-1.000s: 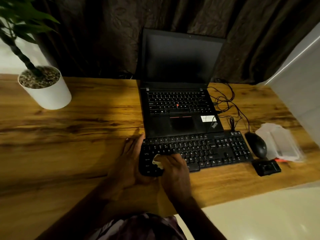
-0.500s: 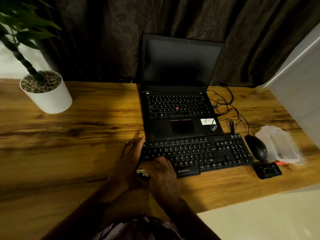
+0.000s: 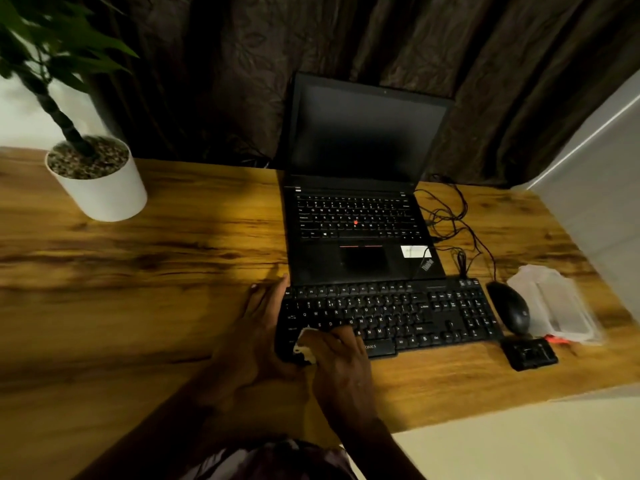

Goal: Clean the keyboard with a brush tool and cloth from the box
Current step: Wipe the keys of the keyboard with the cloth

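Observation:
A black external keyboard lies on the wooden desk in front of an open black laptop. My right hand presses a small white cloth onto the keyboard's lower left keys; most of the cloth is hidden under the fingers. My left hand lies flat with straight fingers against the keyboard's left end. A clear plastic box sits at the right, beside the mouse. No brush can be made out.
A black mouse lies right of the keyboard, a small black object in front of it. Cables tangle right of the laptop. A white plant pot stands far left. The desk's front edge runs near the right.
My right hand with the cloth slid left along the keyboard's lower rows, then back a little to the right. My left hand stayed at the keyboard's left end.

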Motion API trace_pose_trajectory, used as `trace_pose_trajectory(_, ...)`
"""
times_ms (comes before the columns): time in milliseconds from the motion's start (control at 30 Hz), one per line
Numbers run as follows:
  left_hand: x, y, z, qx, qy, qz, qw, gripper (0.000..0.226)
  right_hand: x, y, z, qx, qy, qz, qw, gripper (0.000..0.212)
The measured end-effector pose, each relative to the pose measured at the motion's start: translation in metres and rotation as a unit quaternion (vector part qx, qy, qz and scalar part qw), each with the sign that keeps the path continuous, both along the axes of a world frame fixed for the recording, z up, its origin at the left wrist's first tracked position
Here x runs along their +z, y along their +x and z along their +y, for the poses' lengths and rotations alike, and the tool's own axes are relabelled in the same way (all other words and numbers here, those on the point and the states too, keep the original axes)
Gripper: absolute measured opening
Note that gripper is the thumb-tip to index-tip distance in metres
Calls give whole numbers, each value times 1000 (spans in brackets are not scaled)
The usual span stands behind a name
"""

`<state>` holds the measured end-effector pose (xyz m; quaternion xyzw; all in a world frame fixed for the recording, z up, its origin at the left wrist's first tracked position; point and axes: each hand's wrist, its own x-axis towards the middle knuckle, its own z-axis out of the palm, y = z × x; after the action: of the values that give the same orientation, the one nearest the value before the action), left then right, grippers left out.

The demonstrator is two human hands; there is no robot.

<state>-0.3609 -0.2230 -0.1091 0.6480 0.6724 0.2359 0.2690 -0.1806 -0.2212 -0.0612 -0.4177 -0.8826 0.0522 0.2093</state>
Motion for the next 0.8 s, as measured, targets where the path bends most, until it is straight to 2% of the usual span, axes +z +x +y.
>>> trace_pose_trajectory(133,0,0,1,16,-23,-15,999,152,1,1,1,21,-5,-9,1000,25)
trace_pose_trajectory(233,8,2,-2,18,4,-43,999,148,0,18,6,-45,1,-16,999,33)
trace_pose_trajectory(300,10,2,-3,13,25,-28,999,148,1,26,7,-79,-7,-11,997,39)
trace_pose_trajectory(467,6,-1,-4,-3,44,-34,998,132,1,16,0,-32,-46,-13,998,35)
trace_pose_trajectory(567,11,0,-5,-4,47,-6,999,144,3,30,7,-64,-28,-23,997,38)
trace_pose_trajectory(667,11,0,-4,2,52,16,999,146,1,47,12,-130,-23,-29,991,44)
trace_pose_trajectory(800,15,1,-5,6,31,10,999,148,2,36,7,-120,-27,-18,992,47)
